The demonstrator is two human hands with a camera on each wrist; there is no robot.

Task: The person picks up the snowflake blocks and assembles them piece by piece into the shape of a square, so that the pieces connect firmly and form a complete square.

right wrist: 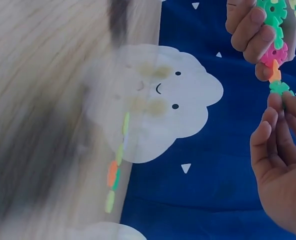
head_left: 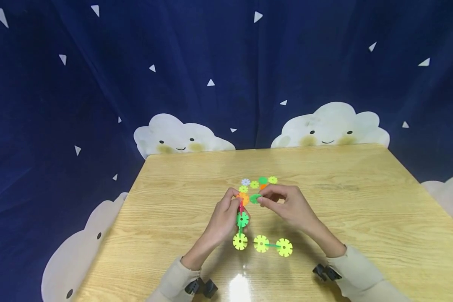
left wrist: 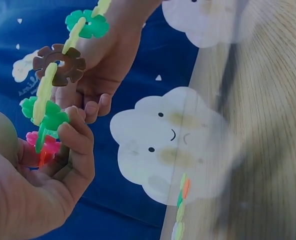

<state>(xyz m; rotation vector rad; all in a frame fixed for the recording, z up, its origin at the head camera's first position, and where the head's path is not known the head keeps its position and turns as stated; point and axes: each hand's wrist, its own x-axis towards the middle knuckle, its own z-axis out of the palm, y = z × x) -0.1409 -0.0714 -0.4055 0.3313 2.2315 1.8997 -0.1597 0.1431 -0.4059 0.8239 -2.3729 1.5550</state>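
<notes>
My left hand (head_left: 223,216) grips a chain of slotted plastic snowflake discs near its orange end disc (head_left: 243,199). A pink disc (right wrist: 275,53) and a green disc (head_left: 243,219) follow it. The chain bends at a yellow disc (head_left: 240,241) and runs right to another yellow disc (head_left: 284,247). A brown disc (left wrist: 59,65) shows within it in the left wrist view. Between thumb and fingertips my right hand (head_left: 288,205) pinches a single green disc (head_left: 254,198). In the right wrist view that disc meets the orange one; whether their slots interlock I cannot tell.
Beyond the hands, several loose discs lie on the wooden table (head_left: 166,197), among them a white disc (head_left: 246,182), a yellow disc (head_left: 273,179) and an orange disc (head_left: 263,186). A dark blue curtain (head_left: 226,50) with clouds hangs behind the table.
</notes>
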